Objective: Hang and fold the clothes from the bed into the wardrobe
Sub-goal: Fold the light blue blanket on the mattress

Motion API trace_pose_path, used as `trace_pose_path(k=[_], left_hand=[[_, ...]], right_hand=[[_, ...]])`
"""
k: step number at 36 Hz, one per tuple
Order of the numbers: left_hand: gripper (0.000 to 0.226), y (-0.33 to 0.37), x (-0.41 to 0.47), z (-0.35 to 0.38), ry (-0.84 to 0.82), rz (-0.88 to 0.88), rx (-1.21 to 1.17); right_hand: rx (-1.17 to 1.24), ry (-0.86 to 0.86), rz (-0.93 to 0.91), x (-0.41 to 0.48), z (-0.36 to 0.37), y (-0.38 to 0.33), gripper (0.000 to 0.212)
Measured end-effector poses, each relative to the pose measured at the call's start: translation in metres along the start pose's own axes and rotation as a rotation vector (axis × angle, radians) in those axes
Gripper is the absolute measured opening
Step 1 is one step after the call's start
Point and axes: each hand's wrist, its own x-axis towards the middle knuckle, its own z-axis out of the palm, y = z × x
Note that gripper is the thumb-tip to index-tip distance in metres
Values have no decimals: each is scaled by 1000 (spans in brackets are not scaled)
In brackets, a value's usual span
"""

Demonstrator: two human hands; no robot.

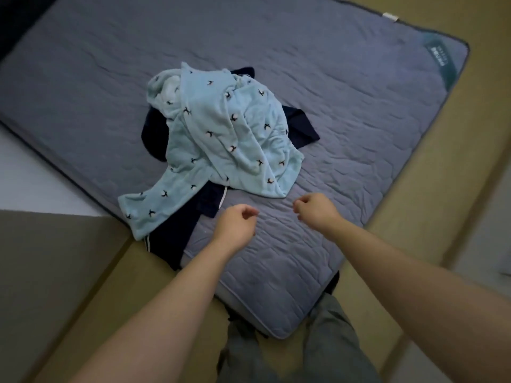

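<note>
A crumpled light-blue garment [221, 134] with a small dark print lies heaped in the middle of the grey quilted mattress [359, 120]. One of its sleeves [154, 205] trails toward the near-left edge. Dark navy clothing [204, 205] with a white stripe lies under it and hangs over the mattress edge. My left hand [235, 225] hovers just in front of the pile with loosely curled fingers, holding nothing. Level with it to the right, my right hand [315, 210] also hangs over bare mattress with loosely curled fingers and nothing in it.
The mattress sits on a tan wooden bed frame [414, 175] that borders it on the right and near sides. My grey-trousered legs [326, 349] stand at the near corner. Pale floor [33, 183] shows at the left. No wardrobe is in view.
</note>
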Motion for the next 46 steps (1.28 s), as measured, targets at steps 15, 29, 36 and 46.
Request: trace_pose_path(k=[15,29,36,46], left_hand=[[53,-40,237,126,-275,277,658],[40,-85,343,224,-257,247,844],[24,-68,358,203,-233,205,784],[16,26,215,148,115,72,385]], right_hand=[[342,-41,251,238,62,96,20],[783,-152,549,296,98,176,37],[870,-64,558,280,79,168,35],[797,-123,531,184,4,113,37]])
